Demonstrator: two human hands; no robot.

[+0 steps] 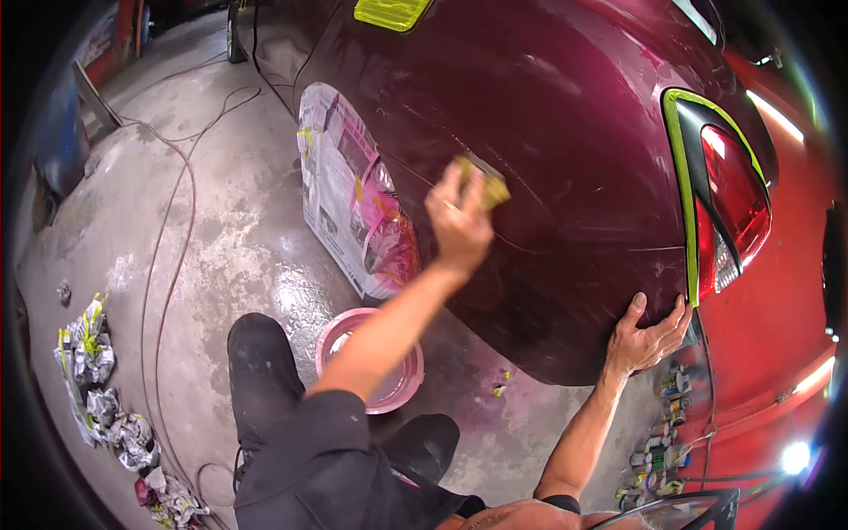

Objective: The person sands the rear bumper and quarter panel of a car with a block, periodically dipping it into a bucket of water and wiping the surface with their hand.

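My left hand (459,221) is closed around a yellow sponge (485,184), which it presses against the dark maroon car body panel (565,168). The hand and sponge are slightly blurred. Pale scuffs and a thin whitish line mark the paint near the sponge. Lower right, my right hand (649,340) rests on the car's rear corner with its fingers spread, just below the red tail light (735,199). Yellow-green masking tape (686,203) edges that light. Below my left forearm stands a pink basin (411,380), partly hidden by the arm.
Printed paper and plastic masking (340,194) cover the wheel area. A hose (190,168) runs across the concrete floor. Crumpled masking paper (97,380) lies at left. Several cans (658,442) stand by a red surface (751,389) at right. Yellow-green tape (393,11) covers a patch above.
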